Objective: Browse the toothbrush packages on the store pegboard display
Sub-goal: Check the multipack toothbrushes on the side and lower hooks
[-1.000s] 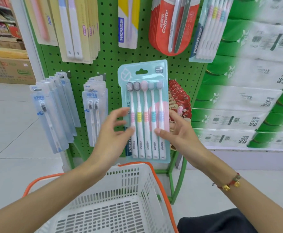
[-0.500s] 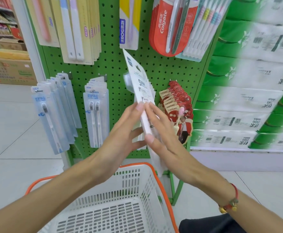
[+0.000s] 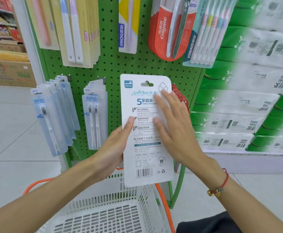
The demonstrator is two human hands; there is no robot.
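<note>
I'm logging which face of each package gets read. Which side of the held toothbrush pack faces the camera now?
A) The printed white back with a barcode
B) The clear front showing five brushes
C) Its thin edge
A: the toothbrush pack shows white card with printed text and a barcode low down, the left hand gripping its edge.

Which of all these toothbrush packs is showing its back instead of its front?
The white five-pack between the two hands: it shows printed text and a barcode. The hanging packs, like the red Colgate pack, face forward with brushes visible.
</note>
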